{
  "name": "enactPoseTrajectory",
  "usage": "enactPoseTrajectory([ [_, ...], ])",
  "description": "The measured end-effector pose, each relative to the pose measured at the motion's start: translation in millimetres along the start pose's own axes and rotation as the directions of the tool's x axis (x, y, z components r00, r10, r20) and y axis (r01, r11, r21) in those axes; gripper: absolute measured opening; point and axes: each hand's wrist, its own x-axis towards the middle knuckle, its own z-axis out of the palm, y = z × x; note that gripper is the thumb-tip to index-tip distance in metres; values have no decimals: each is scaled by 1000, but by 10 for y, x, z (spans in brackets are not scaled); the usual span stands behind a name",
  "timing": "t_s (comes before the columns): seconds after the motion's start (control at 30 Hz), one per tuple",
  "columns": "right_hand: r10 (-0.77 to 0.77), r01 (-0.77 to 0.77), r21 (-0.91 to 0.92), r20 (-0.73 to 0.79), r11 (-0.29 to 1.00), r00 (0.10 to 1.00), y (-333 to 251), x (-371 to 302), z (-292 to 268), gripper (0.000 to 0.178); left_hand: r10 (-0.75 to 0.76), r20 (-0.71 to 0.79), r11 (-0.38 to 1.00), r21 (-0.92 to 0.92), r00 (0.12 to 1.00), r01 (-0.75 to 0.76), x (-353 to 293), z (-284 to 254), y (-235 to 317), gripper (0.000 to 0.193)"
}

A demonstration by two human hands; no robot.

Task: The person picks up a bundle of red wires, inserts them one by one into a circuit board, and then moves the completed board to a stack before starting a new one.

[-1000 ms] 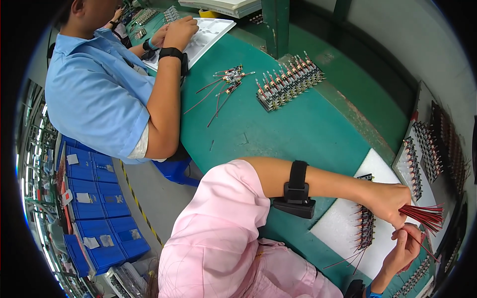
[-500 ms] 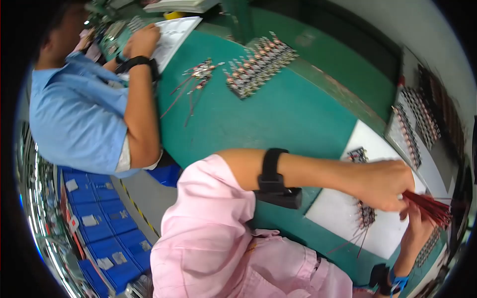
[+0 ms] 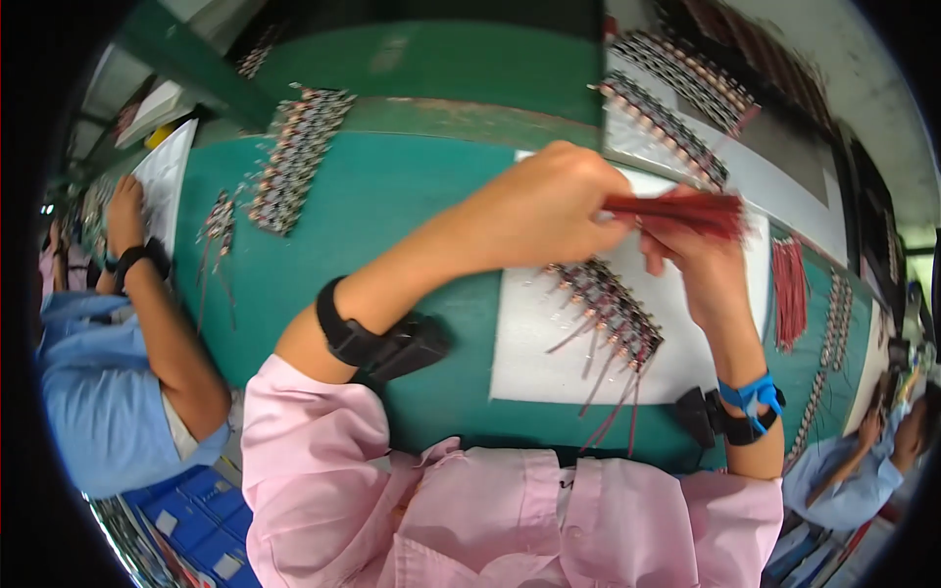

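Above a white foam-like sheet point(image 3: 524, 343), my left hand point(image 3: 564, 201) is closed round one end of a bundle of dark red wires point(image 3: 686, 214). My right hand point(image 3: 701, 260) has its fingers bent around the bundle from below, farther along; motion blurs the wires' loose ends and partly hides its grip. On the sheet beneath the hands lies a strip of small circuit boards point(image 3: 613, 314) with copper-coloured parts. Several red wires hang off its near side. Part of the strip is covered by my left hand.
Another bundle of red wires point(image 3: 789, 294) lies right of the sheet. More board strips rest on the green table point(image 3: 412, 186), at the far left point(image 3: 299, 162), and on the raised shelf point(image 3: 676, 122). Co-workers in blue sit left point(image 3: 127, 382) and right point(image 3: 843, 475).
My view has swung rightward, bringing the second wire bundle and the right-hand co-worker into sight. Both hands still have the red wires, now held above the sheet's far part.
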Motion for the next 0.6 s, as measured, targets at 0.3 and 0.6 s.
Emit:
enactPoseTrajectory([
  [0.3,-54,54,4,40,999,998,120,64,49,8,-399,128,854,-309,908,419,37,27,-183,20],
  [0.6,-156,162,-212,43,964,987,215,42,82,8,-429,225,855,-211,875,474,23,21,-249,16],
])
